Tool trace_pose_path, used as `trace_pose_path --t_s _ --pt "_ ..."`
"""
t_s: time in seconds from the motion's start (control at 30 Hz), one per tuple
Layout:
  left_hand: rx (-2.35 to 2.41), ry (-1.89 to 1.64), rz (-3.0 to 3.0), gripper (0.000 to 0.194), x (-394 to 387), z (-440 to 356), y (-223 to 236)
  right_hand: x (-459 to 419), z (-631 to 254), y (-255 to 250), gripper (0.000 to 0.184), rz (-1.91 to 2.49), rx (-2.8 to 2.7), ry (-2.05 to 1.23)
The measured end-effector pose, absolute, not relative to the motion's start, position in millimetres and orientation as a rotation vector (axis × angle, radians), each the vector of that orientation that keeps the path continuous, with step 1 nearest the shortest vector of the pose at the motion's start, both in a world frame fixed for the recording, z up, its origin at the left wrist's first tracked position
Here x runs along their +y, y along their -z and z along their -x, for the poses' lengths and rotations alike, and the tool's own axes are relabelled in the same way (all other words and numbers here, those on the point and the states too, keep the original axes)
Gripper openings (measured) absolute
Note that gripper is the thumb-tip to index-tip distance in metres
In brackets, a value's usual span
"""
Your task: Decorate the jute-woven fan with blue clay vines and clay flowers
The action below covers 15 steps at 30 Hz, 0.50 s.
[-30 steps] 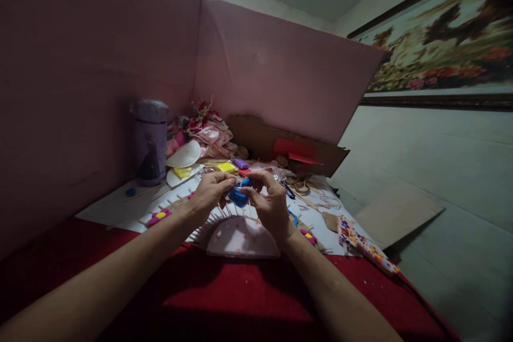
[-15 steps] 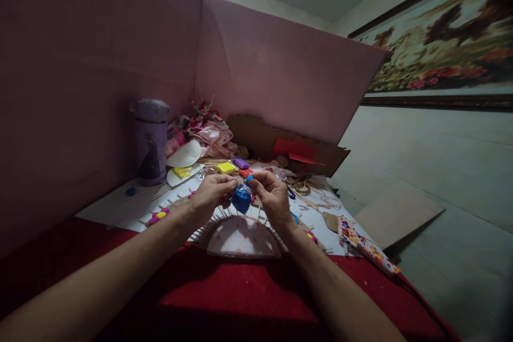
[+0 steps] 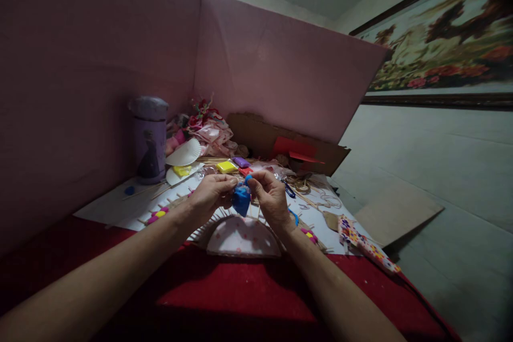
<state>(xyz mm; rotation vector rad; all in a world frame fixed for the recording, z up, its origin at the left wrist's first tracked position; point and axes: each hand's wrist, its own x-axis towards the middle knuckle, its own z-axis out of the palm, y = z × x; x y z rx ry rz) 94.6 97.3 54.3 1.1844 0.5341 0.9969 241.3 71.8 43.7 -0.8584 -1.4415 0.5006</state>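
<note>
Over the middle of the table, my left hand pinches the top of a small clear bag of blue modelling clay. My right hand is closed, with a small lump of blue clay between thumb and forefinger, right at the bag's mouth. Below both hands lies a half-round piece covered in pale patterned cloth, with thin sticks fanning out from it. Pink flowers with yellow centres sit along the outer band, one at the left and another at the right.
Yellow and purple clay packets lie behind my hands. A purple canister stands at the left. To the right rests a flower-patterned glue gun with a cord. Cardboard and pink panels close off the back.
My hands stay nearly in place. The clay bag has turned slightly and hangs a little lower, while the small blue lump is still pinched in my right hand.
</note>
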Motion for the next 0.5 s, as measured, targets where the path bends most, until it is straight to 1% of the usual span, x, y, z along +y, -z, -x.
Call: trace_pose_path --t_s 0.17,0.23,0.37,0.43,0.5 --pt "0.527 -0.999 -1.25 0.023 97.7 -95.3 -52.7 61.8 -238.2 -49.0 0.008 0.921 -1.644 -0.145" --pt "0.51 -0.99 -1.263 0.023 97.5 -96.1 -52.6 62.3 -237.7 -50.3 0.009 0.918 -1.642 -0.204" --pt "0.504 -0.974 -1.222 0.023 97.0 -96.5 -53.5 69.5 -240.2 -49.2 0.02 0.856 -1.423 -0.552" --pt "0.504 -0.981 -1.213 0.024 97.3 -96.1 -53.5 70.4 -241.4 -49.5 0.021 0.821 -1.341 -0.561" --pt "0.517 -1.002 -1.22 0.026 98.0 -95.9 -52.9 67.5 -241.1 -51.3 0.017 0.788 -1.316 -0.47"
